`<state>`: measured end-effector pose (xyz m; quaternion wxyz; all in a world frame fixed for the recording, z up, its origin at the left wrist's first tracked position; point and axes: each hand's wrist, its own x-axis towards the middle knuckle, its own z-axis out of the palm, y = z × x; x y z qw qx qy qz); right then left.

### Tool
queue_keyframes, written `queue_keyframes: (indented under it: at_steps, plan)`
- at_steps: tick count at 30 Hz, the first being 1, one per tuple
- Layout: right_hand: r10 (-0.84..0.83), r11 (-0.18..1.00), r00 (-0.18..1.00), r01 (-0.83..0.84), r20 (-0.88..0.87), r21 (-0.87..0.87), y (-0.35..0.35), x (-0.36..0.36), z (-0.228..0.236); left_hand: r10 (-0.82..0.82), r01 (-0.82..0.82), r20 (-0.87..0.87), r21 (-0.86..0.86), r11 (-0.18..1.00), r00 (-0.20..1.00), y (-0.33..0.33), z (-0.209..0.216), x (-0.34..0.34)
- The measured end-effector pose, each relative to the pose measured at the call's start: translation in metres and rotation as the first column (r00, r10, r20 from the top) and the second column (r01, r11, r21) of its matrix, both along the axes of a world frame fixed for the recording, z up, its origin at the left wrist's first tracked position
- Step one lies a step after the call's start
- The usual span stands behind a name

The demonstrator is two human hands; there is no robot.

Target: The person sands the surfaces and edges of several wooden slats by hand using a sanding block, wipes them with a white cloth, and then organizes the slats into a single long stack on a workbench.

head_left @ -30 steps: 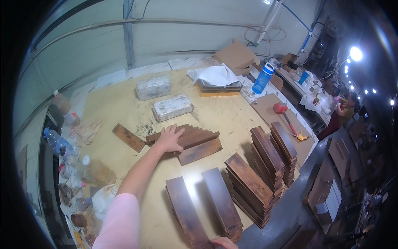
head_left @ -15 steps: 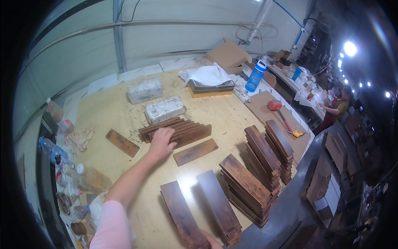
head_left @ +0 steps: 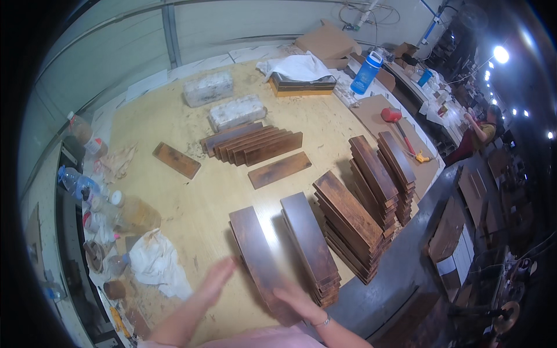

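A stack of dark brown wooden boards [head_left: 253,246] lies close in front of me. My right hand [head_left: 297,303] grips the right edge of its top board near the near end; some fingers are hidden. Just left of the same stack is my left hand [head_left: 217,281], slightly blurred, its fingers stretched out with nothing in them. Farther off, a row of boards [head_left: 258,144] leans on edge beside a wrapped whitish block [head_left: 238,112]. One single board [head_left: 280,170] lies flat before that row, and another board [head_left: 177,160] lies to its left.
More board stacks [head_left: 348,217] stand to the right along the table edge. A red-headed mallet [head_left: 391,115] lies on cardboard beyond them. Bottles [head_left: 139,213] and a crumpled white cloth [head_left: 158,261] line the left side. A blue water bottle [head_left: 366,74] stands at the back.
My left hand has come back from the leaning row to beside the near stack. My right hand has moved farther into view on that stack. The view has tilted downward.
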<state>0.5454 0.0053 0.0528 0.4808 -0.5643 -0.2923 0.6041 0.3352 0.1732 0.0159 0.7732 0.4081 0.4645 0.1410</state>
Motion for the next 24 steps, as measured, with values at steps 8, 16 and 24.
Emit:
queue_keyframes:
  at_steps: [8,16,24]
  plan:
    - [-0.039,0.999,0.997,0.038,-0.065,-0.021,0.013,-0.004,-0.003,0.162,-0.147,0.273,-0.075,0.986,0.948,-0.064,0.046,0.046]
    - [-0.120,0.989,0.924,0.145,-0.364,0.042,0.033,-0.064,-0.022,0.118,-0.125,0.172,0.031,0.992,0.978,-0.037,0.032,0.006]
    - [-0.037,0.994,0.880,0.080,-0.474,0.071,0.038,-0.062,-0.023,0.240,-0.245,-0.112,-0.038,0.969,0.964,-0.031,0.037,-0.019]
